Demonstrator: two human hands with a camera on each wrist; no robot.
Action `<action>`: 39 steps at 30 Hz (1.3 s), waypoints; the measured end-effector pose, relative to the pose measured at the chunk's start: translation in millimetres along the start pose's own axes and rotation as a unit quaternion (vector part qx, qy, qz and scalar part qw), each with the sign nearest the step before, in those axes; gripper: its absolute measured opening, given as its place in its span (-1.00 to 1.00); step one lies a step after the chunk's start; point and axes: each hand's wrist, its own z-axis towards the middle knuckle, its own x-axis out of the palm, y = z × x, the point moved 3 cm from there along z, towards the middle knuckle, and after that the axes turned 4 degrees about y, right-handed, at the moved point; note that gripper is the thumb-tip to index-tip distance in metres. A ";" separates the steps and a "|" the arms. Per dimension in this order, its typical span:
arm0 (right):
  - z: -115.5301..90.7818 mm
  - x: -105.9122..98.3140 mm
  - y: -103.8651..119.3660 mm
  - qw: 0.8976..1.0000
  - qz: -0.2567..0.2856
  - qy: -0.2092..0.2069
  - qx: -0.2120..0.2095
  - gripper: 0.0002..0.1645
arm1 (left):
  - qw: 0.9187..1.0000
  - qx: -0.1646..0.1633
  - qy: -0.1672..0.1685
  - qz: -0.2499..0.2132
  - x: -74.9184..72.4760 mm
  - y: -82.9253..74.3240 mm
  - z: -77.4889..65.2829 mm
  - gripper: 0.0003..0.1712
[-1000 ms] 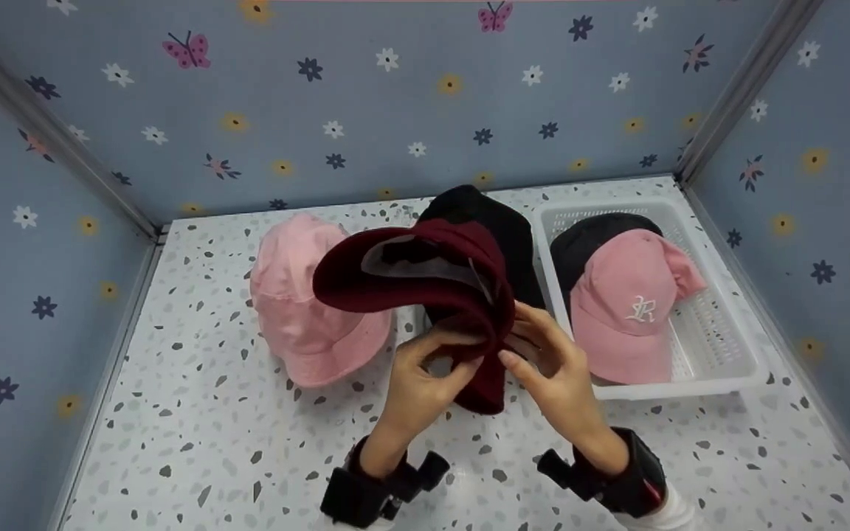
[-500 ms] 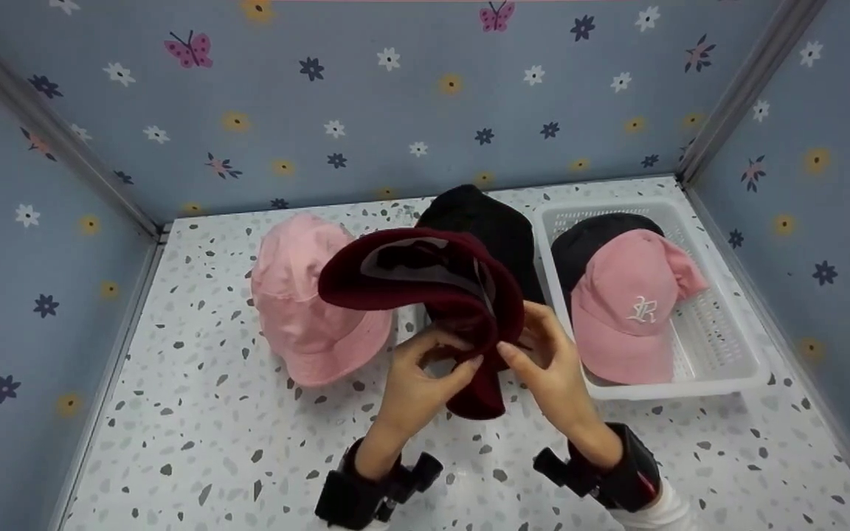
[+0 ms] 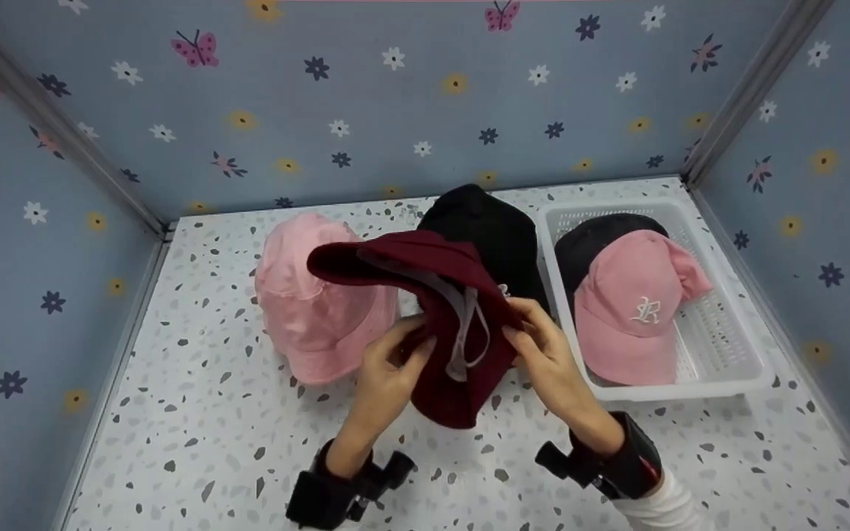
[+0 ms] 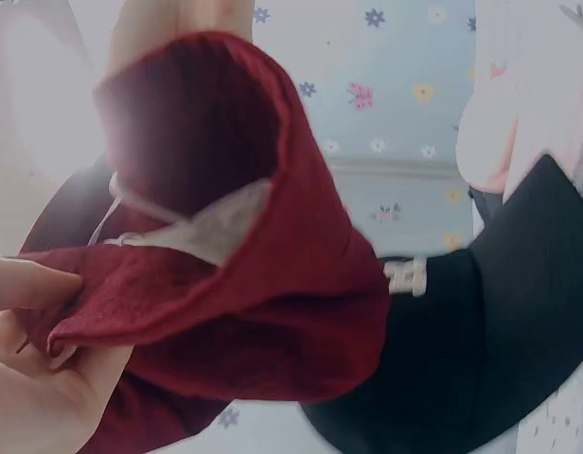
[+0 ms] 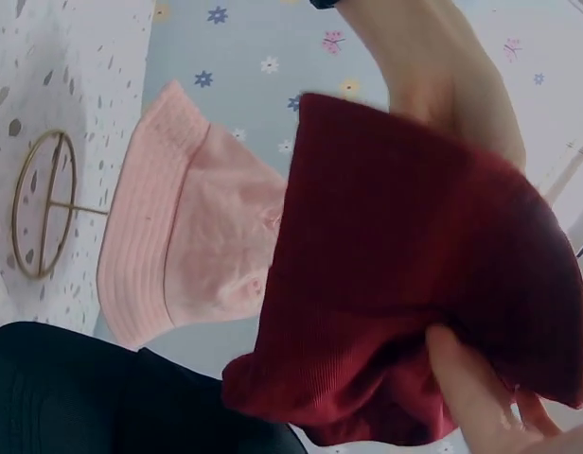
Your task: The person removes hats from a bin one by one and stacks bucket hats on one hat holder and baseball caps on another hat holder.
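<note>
A dark red bucket hat (image 3: 488, 276) is held up in both hands, its opening and pale inner band turned toward the head camera. My left hand (image 3: 384, 380) pinches the left edge of its brim, with thumb and fingers on either side of the cloth in the left wrist view. On the right, my right hand (image 3: 554, 372) pinches the opposite edge. A thin white loop hangs inside the hat. Behind it stands a black hat (image 3: 480, 214) with a small white mark, partly covered. A pink bucket hat (image 3: 307, 302) is to the left, apart from the red one.
A white plastic basket (image 3: 761, 365) stands at the right, holding a pink cap (image 3: 628, 287) with white lettering and a black hat (image 3: 580, 240) under it. The pink bucket hat rests on a wire stand (image 5: 45, 208). Patterned panels enclose the speckled table (image 3: 196, 428).
The red hat has turned and been spread, showing more of its inside and the white loop. My left hand has shifted left along with its edge; the hats on the table and in the basket stayed put.
</note>
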 end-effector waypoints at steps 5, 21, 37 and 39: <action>9.8 2.3 -1.3 0.997 0.067 0.042 0.023 -0.67 | 1.000 0.011 -0.009 -0.013 -19.6 -1.6 0.8 -0.78; 34.3 -4.6 -12.8 0.998 0.036 -0.017 0.053 -0.73 | 0.988 -0.080 -0.131 -0.004 -77.9 1.5 -11.1 -0.82; 72.3 0.8 7.6 0.996 -0.041 -0.037 -0.070 -0.86 | 0.984 -0.019 -0.175 -0.011 -128.0 -4.3 5.2 -0.65; 77.2 1.5 12.2 0.994 -0.051 -0.049 -0.082 -0.85 | 0.983 -0.018 -0.181 0.000 -133.5 -5.4 9.9 -0.69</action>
